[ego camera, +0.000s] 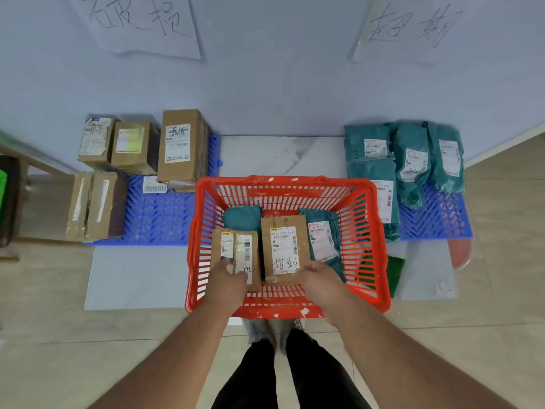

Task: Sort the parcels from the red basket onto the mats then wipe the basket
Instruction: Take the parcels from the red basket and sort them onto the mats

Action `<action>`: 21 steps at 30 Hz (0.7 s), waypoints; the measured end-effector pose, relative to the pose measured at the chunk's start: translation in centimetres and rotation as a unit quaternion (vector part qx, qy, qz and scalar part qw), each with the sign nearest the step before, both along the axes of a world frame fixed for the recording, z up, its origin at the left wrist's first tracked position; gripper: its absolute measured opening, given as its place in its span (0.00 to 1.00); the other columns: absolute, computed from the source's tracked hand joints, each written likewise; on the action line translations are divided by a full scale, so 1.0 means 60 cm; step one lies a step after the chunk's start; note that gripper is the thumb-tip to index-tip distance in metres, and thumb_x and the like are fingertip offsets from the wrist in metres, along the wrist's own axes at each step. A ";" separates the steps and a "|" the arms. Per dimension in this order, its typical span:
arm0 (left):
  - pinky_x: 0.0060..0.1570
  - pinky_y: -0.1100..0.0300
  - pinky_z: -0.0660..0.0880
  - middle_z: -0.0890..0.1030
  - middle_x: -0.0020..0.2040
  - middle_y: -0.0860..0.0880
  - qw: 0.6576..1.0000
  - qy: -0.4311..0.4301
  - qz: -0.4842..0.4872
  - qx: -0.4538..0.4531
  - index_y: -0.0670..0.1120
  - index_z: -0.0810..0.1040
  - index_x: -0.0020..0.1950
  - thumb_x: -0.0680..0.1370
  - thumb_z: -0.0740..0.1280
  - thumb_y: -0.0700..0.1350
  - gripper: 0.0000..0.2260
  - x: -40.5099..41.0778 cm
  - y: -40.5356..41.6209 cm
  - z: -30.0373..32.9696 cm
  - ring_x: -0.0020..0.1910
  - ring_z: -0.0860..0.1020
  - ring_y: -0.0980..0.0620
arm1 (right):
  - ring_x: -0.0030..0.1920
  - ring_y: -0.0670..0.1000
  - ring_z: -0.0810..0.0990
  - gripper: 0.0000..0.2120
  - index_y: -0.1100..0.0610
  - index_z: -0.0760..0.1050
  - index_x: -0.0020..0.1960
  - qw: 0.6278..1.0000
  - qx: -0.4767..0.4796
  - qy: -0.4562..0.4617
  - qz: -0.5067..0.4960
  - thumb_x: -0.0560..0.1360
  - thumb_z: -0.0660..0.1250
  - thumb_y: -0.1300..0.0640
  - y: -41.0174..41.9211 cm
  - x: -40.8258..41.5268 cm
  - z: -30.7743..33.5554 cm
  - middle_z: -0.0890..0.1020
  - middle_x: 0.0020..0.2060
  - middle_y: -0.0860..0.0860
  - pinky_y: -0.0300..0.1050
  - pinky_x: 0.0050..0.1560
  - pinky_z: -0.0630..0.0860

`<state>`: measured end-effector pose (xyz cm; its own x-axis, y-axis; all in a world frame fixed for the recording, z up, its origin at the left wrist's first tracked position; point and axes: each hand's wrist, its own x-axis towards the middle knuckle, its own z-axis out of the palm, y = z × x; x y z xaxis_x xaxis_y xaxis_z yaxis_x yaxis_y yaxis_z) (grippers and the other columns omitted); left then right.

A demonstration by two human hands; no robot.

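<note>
Head view, left hand point(228, 280) gripping small box point(247, 258), right hand point(320, 278) gripping labelled box point(284, 249), red basket point(370, 231)

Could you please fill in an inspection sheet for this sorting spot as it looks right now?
Surface: tiled floor with pale sheets under the blue mats.
Job's things: red basket holds two small boxes, a larger box and teal bags; left mat carries cardboard boxes, right mat teal bags.
Clutter: green cloth beside the basket.
Grips: left hand grips the small boxes; right hand holds the larger box's near end.
Cables: nothing seen.
Surroundings: two handwritten paper signs on the wall.
</note>
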<state>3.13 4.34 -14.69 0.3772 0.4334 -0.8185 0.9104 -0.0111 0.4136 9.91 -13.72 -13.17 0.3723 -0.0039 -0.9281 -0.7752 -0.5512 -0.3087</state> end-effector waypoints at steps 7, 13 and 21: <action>0.52 0.45 0.85 0.86 0.54 0.45 0.999 0.039 -0.025 0.002 0.51 0.78 0.59 0.84 0.63 0.42 0.07 0.005 0.036 -0.043 0.48 0.87 0.43 | 0.49 0.51 0.87 0.17 0.54 0.78 0.70 0.998 0.016 0.031 0.049 0.83 0.63 0.54 0.085 0.006 -0.052 0.86 0.53 0.52 0.52 0.54 0.84; 0.56 0.45 0.83 0.85 0.56 0.43 0.994 0.073 0.067 -0.039 0.41 0.79 0.59 0.76 0.68 0.43 0.13 0.002 0.057 -0.101 0.52 0.84 0.42 | 0.52 0.54 0.86 0.12 0.51 0.82 0.61 0.994 0.019 0.060 0.084 0.83 0.62 0.57 0.119 -0.008 -0.111 0.88 0.54 0.54 0.51 0.55 0.83; 0.47 0.42 0.87 0.89 0.50 0.50 0.995 -0.001 0.064 -0.079 0.56 0.82 0.60 0.79 0.71 0.46 0.11 -0.019 0.059 -0.007 0.43 0.89 0.45 | 0.54 0.53 0.88 0.16 0.48 0.85 0.58 0.999 0.044 0.010 0.028 0.80 0.63 0.61 0.088 -0.003 -0.053 0.91 0.52 0.48 0.54 0.57 0.86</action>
<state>2.00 7.89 -15.09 0.3291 0.3450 -0.8790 0.8990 0.1703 0.4035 9.75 -8.43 -16.36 0.3504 0.0982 -0.9315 -0.7505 -0.5656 -0.3419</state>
